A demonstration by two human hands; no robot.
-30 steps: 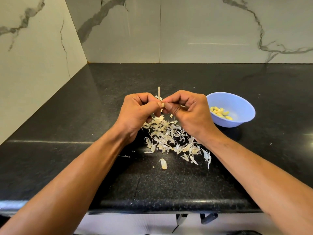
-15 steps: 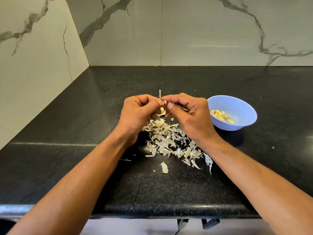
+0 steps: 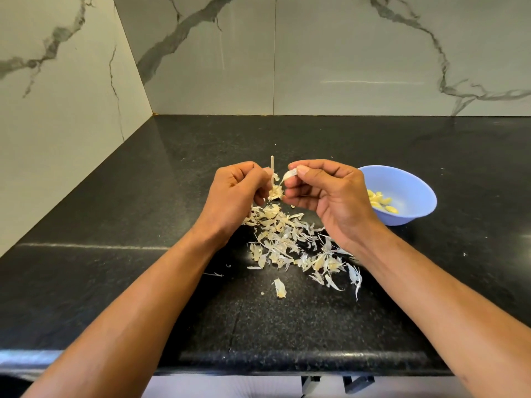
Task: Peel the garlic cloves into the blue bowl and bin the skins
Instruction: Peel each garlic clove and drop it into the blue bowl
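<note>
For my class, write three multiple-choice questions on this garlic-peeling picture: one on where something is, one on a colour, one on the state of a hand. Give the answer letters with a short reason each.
1. Where does the pile of skins lie?
A. in the bowl
B. on the black counter, below the hands
C. in a bin

2. What colour is the bowl that holds the peeled cloves?
A. blue
B. red
C. white

3. What is the right hand doing?
A. lying flat on the counter
B. reaching into the bowl
C. pinching a piece of skin between thumb and fingertip

Answers:
1 B: the skins are scattered on the dark stone, and no bin is in view.
2 A: its rim and wall are pale blue.
3 C: a pale strip sits under the thumb, pulled away from the garlic stem that the left hand holds.
</note>
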